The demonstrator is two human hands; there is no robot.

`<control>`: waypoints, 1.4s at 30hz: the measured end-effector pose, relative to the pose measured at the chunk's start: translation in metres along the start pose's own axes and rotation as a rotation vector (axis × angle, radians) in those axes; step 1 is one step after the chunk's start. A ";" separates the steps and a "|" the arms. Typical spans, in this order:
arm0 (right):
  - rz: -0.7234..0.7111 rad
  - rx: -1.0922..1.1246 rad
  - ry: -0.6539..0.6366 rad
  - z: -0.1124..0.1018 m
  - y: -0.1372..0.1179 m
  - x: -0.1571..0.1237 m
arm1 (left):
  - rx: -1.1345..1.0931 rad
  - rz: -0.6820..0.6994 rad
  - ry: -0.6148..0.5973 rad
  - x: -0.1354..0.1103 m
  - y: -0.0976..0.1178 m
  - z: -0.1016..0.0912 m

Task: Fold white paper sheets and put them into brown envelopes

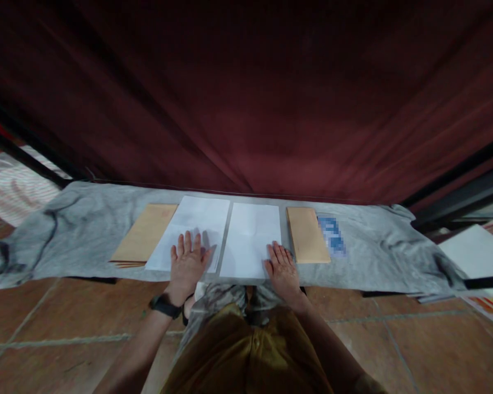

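My left hand [188,264] lies flat with its fingers spread on the lower part of a white paper stack [199,216]. Beside it, a white sheet of paper [252,235] rests in front of me, and my right hand [282,271] touches its lower right corner with fingers stretched out. Left of the stack are several brown envelopes [145,232], partly under the white paper. Another brown envelope [308,235] lies just right of my right hand. Neither hand grips anything.
A grey cloth [373,246] covers the narrow bench under the papers. A blurred blue-and-white item [332,235] lies beside the right envelope. Dark red fabric [246,109] hangs behind the bench, with black metal bars [460,175] at the sides. White paper [479,251] sits far right.
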State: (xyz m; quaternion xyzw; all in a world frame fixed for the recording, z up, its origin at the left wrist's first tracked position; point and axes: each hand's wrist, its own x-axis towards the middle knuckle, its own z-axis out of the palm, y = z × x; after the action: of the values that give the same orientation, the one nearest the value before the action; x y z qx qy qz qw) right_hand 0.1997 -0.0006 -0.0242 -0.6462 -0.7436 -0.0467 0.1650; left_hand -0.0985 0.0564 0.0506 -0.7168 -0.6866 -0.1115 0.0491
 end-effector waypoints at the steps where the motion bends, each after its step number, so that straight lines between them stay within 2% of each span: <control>1: -0.004 0.000 0.002 0.001 0.000 0.000 | 0.015 -0.010 -0.015 -0.007 -0.006 0.010; 4: -0.009 -0.003 0.006 0.001 0.001 0.000 | 0.042 -0.015 -0.051 -0.026 -0.011 0.026; 8: 0.001 -0.017 -0.001 -0.001 0.000 0.001 | 0.092 0.016 -0.031 -0.038 -0.006 0.026; 15: 0.002 -0.025 -0.012 -0.003 -0.001 0.002 | 0.075 0.050 -0.027 -0.033 -0.008 0.021; 20: -0.008 -0.024 0.002 -0.002 -0.001 0.001 | 0.034 0.004 -0.002 -0.024 -0.012 0.018; 23: -0.010 -0.020 0.007 -0.002 -0.001 0.001 | 0.018 -0.031 0.025 -0.019 -0.015 0.022; 28: 0.006 -0.003 0.006 -0.002 -0.001 0.002 | 0.028 -0.037 -0.022 -0.019 -0.021 0.030; 31: 0.008 0.012 0.003 -0.001 -0.001 0.002 | 0.010 -0.024 0.018 -0.019 -0.021 0.029; 33: 0.007 0.022 0.002 0.000 0.000 0.001 | -0.035 0.027 0.042 -0.017 -0.016 0.029; 36: 0.008 0.038 -0.002 0.000 0.001 0.001 | -0.113 0.175 0.024 -0.011 -0.002 0.030; 38: 0.016 0.048 -0.008 -0.002 0.001 0.004 | -0.141 0.256 0.005 -0.007 0.011 0.033; 42: 0.037 0.061 -0.014 -0.007 -0.003 0.020 | -0.177 0.331 -0.023 0.005 0.043 0.041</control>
State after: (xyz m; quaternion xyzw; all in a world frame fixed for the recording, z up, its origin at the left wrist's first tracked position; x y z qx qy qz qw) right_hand 0.1955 0.0160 -0.0114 -0.6547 -0.7339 -0.0165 0.1805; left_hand -0.0522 0.0678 0.0156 -0.8225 -0.5475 -0.1540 -0.0043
